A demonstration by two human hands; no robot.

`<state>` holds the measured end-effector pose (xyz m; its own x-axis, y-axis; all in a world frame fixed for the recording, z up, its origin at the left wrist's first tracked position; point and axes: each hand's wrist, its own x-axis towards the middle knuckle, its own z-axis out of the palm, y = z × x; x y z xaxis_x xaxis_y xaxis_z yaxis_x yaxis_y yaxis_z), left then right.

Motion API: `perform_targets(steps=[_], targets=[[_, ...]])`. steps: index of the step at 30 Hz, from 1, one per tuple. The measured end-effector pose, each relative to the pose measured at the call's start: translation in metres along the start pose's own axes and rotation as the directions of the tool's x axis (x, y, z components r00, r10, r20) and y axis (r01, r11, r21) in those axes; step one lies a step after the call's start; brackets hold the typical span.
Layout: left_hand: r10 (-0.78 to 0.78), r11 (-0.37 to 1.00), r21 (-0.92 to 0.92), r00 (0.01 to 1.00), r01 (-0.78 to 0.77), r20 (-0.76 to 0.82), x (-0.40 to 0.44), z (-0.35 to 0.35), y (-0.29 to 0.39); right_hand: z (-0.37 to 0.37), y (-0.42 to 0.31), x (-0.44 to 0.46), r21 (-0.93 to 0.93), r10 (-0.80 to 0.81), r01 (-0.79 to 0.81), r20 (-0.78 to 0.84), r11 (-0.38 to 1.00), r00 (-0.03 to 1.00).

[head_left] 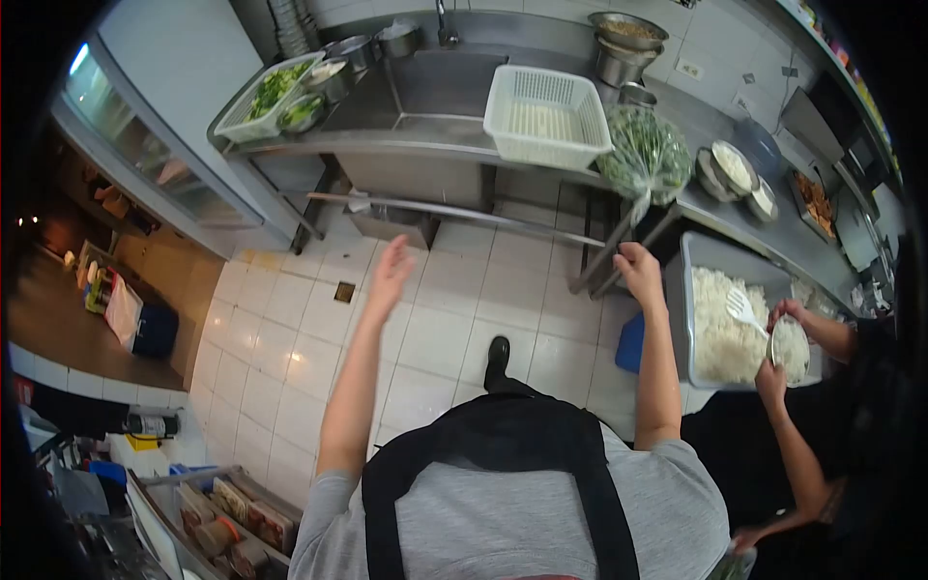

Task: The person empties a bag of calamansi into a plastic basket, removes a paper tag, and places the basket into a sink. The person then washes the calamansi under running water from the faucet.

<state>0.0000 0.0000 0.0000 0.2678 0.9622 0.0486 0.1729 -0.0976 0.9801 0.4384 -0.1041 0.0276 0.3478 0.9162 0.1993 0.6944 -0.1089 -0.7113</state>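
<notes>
Well behind the left hand [390, 275], a label [153, 425] looks unreadable.

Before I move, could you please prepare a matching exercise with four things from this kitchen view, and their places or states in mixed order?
1. Left hand
2. Plastic basket
3. Bagged greens
4. Slotted spoon

A. white, over the rice in the grey tub
B. directly right of the basket
C. grip open, above the floor tiles
D. rectangular and open-topped

Right pairs: 1-C, 2-D, 3-B, 4-A.
</notes>
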Motion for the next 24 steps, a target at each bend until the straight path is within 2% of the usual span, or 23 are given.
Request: perform_targets(steps=[1,2,3,6,7,9,10,11,13,14,15,17,18,19,22,24], targets=[[0.043,0.999,-0.023,0.998,-0.042,0.049,0.010,0.024,0.014,-0.010,0.005,0.008,-0.041,-0.020,0.015,-0.122,0.999,0.992],[0.059,0.997,-0.053,0.996,-0.056,0.065,0.020,0.044,0.022,-0.018,0.017,0.019,-0.158,-0.132,0.095,-0.245,0.983,0.960],[0.009,0.998,-0.069,0.995,-0.002,0.096,0.100,0.054,0.022,-0.002,0.018,0.097,-0.250,-0.094,0.019,-0.292,0.968,0.952],[-0.015,0.989,-0.147,0.995,0.030,0.103,0.186,0.085,0.053,-0.007,0.017,0.187,-0.448,-0.256,0.019,-0.477,0.894,0.841],[-0.022,0.988,-0.152,0.994,0.038,0.107,0.210,0.089,0.059,-0.004,0.012,0.204,-0.453,-0.253,0.014,-0.472,0.891,0.845],[-0.127,0.936,-0.321,0.989,0.146,0.079,0.255,0.096,0.066,0.004,0.004,0.228,-0.602,-0.074,-0.254,-0.465,0.757,0.882],[-0.180,0.913,-0.361,0.982,0.188,0.058,0.276,0.102,0.067,0.011,0.012,0.235,-0.665,-0.128,-0.258,-0.474,0.701,0.871],[-0.181,0.912,-0.363,0.981,0.193,0.065,0.298,0.107,0.065,0.013,0.015,0.240,-0.667,-0.125,-0.264,-0.475,0.696,0.871],[-0.139,0.818,-0.527,0.968,0.231,0.208,0.344,0.120,0.062,0.015,0.014,0.248,-0.615,-0.047,-0.350,-0.535,0.706,0.844],[-0.174,0.754,-0.584,0.949,0.301,0.264,0.365,0.129,0.061,0.015,0.015,0.251,-0.617,-0.011,-0.383,-0.536,0.688,0.844],[-0.184,0.754,-0.571,0.939,0.325,0.292,0.381,0.134,0.052,0.016,0.018,0.252,-0.607,-0.045,-0.360,-0.547,0.709,0.836],[-0.164,0.755,-0.589,0.953,0.288,0.256,0.409,0.146,0.029,0.016,0.025,0.253,-0.627,-0.011,-0.366,-0.513,0.688,0.858],[-0.094,0.741,-0.624,0.958,0.249,0.270,0.426,0.142,0.021,0.019,0.025,0.253,-0.618,-0.037,-0.338,-0.512,0.710,0.858],[-0.090,0.741,-0.617,0.950,0.265,0.300,0.443,0.134,0.024,0.019,0.025,0.255,-0.615,-0.021,-0.367,-0.530,0.698,0.848],[-0.013,0.829,-0.524,0.944,0.195,0.330,0.506,0.105,0.038,0.018,0.010,0.268,-0.415,0.198,-0.468,-0.545,0.781,0.814],[0.021,0.830,-0.531,0.942,0.170,0.334,0.548,0.096,0.041,0.024,0.003,0.277,-0.404,0.233,-0.505,-0.556,0.763,0.798]])
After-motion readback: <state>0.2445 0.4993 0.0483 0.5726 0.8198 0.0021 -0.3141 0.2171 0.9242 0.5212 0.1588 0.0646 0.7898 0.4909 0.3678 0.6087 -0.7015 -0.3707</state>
